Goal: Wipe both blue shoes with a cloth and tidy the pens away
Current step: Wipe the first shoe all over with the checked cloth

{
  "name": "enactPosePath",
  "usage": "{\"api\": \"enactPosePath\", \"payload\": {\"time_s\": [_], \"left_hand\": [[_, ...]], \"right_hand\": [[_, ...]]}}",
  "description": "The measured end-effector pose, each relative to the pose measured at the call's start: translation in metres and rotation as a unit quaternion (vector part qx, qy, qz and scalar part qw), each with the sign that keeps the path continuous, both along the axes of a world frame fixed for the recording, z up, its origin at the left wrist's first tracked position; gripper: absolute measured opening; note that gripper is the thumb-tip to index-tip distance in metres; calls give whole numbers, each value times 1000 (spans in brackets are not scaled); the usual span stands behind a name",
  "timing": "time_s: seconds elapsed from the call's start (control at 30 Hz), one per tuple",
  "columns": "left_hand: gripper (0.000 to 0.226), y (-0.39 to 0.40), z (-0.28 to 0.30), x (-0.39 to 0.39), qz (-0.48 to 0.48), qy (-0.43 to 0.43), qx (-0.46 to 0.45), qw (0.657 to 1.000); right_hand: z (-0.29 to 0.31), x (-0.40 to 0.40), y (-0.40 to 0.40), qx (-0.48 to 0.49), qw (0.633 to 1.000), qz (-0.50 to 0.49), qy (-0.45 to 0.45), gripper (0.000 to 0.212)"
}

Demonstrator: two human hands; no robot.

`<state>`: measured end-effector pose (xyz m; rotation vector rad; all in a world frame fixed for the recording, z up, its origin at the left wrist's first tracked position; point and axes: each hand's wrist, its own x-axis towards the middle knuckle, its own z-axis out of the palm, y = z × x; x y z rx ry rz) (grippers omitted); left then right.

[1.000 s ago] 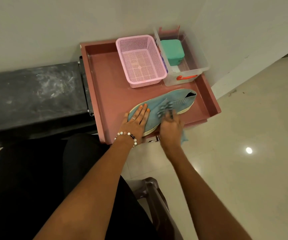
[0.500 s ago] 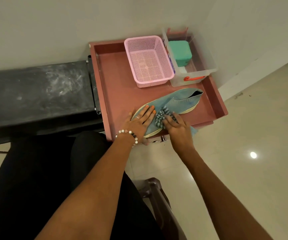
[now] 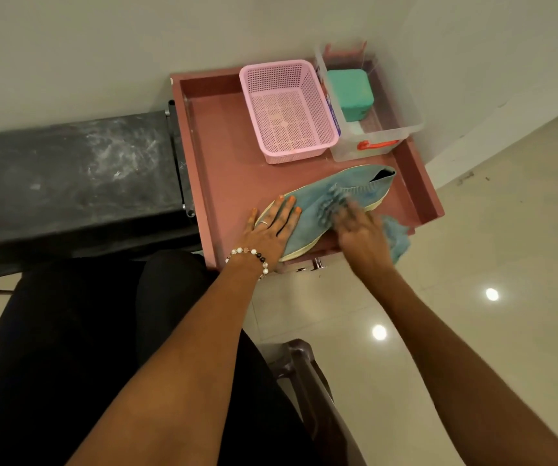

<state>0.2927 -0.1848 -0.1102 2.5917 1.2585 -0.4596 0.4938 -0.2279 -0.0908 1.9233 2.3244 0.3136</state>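
One blue knit shoe point(image 3: 354, 193) with a cream sole lies on its side at the front of the reddish-brown tray point(image 3: 223, 169), toe toward me. My left hand point(image 3: 270, 230) rests flat on the toe end with straight fingers, pinning it down. My right hand point(image 3: 358, 230) is blurred with motion and presses a blue-grey cloth point(image 3: 396, 237) against the shoe's middle; cloth bunches ahead of the fingers and trails past the tray's front edge. A second shoe and any pens are out of sight.
A pink mesh basket point(image 3: 287, 109) stands at the tray's back, beside a clear plastic box point(image 3: 388, 129) holding a green case point(image 3: 349, 92). A dark scuffed bench point(image 3: 69, 176) adjoins the tray's left. Glossy floor tiles point(image 3: 489, 264) lie to the right; a brown chair edge point(image 3: 304, 364) is below.
My right hand has slid the cloth back and forth along the shoe's middle and now sits a little further toward the heel. My left hand stays on the toe.
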Motion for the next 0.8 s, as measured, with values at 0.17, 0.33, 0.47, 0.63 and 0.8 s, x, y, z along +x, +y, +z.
{"api": "enactPosePath", "payload": {"time_s": [0.17, 0.33, 0.47, 0.63, 0.8], "left_hand": [[127, 0, 0, 2, 3, 12, -4, 1000], [103, -2, -4, 1, 15, -24, 8, 1000], [118, -2, -2, 1, 10, -8, -4, 1000], [125, -1, 0, 3, 10, 1, -2, 1000], [127, 0, -3, 4, 14, 2, -9, 1000]], "right_hand": [[3, -29, 3, -11, 984, -171, 54, 33], [-4, -105, -28, -71, 972, -133, 179, 46], [5, -70, -30, -104, 975, -60, 188, 59], [13, -18, 2, -55, 996, -53, 43, 34], [7, -68, -6, -30, 971, -176, 160, 39]]}}
